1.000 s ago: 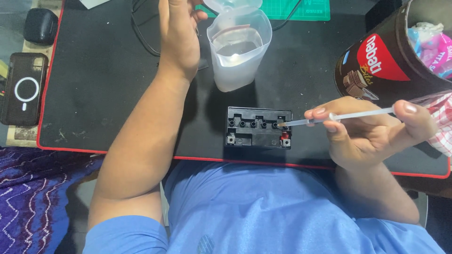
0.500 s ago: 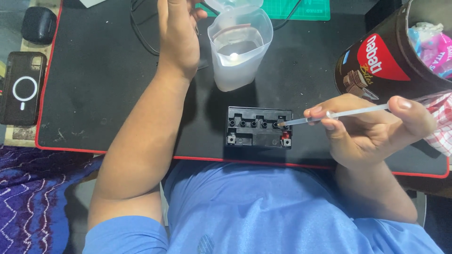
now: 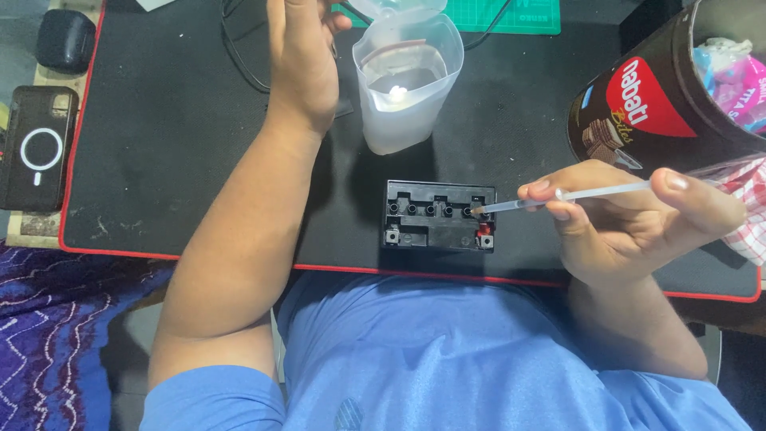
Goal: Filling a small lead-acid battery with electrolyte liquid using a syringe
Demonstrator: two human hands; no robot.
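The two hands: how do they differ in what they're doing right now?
The right hand pinches a thin clear syringe, tip at a fill hole of the small black battery; the left hand holds nothing and rests on the black mat beside the translucent jug. The right hand's fingers are curled tight; the left hand's lie looser. Both are bare and over the mat.
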